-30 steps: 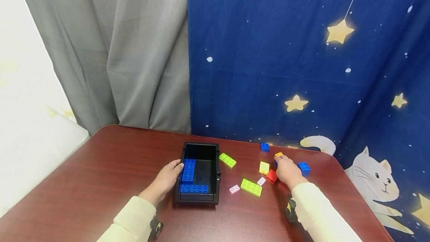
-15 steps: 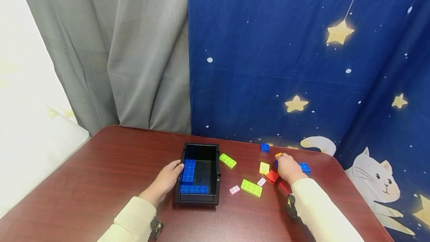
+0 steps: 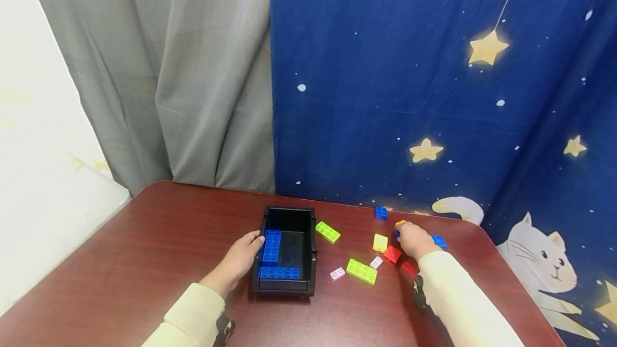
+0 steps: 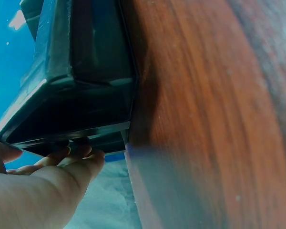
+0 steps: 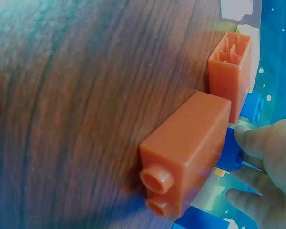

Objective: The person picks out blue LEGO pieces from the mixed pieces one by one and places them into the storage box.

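Note:
My left hand (image 3: 238, 258) grips the left wall of a black plastic bin (image 3: 302, 285), thumb near the rim. In the left wrist view its fingers (image 4: 81, 164) curl in under the bin's rim. Two long blue toy bricks (image 3: 279, 272) lie inside, one along the left wall and one along the near end. Over at the right, my right hand (image 3: 416, 240) reaches down and pinches a blue brick (image 5: 230, 150), largely hidden by the fingers in the head view. A small orange brick (image 3: 400, 224) shows just beyond the fingertips.
Two red bricks (image 5: 186, 138) (image 5: 229, 76) stand beside the right hand. Lime-green bricks (image 3: 361, 271) (image 3: 328, 232), pink bricks (image 3: 337, 273) (image 3: 376, 262), a yellow brick (image 3: 380, 242) and blue bricks (image 3: 381, 212) (image 3: 439, 241) lie right of the bin. Curtains hang behind the table (image 3: 193, 213).
The right hand has shifted very slightly at the blue brick, uncovering more of the nearer red brick. The left hand and the bin stay in place.

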Available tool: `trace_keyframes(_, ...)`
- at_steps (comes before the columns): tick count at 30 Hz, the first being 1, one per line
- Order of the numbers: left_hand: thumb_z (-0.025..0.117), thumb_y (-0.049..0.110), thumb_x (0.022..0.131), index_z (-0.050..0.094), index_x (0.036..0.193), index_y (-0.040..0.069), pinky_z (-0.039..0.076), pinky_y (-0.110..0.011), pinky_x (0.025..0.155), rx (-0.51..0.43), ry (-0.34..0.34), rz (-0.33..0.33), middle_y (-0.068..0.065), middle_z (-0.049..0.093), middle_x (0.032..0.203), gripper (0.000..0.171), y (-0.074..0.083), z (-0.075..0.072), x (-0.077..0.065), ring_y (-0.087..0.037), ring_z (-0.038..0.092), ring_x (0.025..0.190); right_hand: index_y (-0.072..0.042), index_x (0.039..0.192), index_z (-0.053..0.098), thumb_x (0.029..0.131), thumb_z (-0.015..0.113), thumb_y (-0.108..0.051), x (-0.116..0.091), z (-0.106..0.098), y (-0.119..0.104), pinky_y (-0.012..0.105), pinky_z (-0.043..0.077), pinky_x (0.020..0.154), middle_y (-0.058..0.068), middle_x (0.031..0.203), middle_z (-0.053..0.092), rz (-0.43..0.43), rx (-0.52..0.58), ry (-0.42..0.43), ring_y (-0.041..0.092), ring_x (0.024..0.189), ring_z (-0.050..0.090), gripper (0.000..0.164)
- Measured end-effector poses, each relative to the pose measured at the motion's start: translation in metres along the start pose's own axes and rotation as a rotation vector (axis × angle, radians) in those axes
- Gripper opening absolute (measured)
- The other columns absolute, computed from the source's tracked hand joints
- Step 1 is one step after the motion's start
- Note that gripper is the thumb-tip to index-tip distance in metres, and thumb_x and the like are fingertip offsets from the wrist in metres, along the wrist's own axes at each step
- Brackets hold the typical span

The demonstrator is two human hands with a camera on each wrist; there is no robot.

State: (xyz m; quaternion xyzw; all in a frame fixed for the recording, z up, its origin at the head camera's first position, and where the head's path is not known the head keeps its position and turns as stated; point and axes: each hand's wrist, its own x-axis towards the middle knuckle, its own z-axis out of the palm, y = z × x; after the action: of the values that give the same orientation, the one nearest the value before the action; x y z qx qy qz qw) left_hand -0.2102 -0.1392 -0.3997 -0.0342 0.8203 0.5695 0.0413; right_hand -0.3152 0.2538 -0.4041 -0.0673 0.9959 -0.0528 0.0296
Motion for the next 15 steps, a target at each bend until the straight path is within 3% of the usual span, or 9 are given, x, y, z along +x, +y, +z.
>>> trace_keyframes(15, 0.037, 0.023, 0.104, 0.032, 0.144, -0.01, 0.033, -0.06, 0.106, -0.002, 0.008, 0.003, -0.032, 0.038, 0.144, 0.052, -0.0011, 0.0007, 0.0001, -0.047, 0.036, 0.133, 0.007, 0.125, 0.058, 0.089, 0.066, -0.006, -0.0001, -0.0006, -0.0015, 0.055, 0.045, 0.097, 0.029, 0.121, 0.059, 0.007, 0.02, 0.017, 0.045, 0.114, 0.056, 0.04)
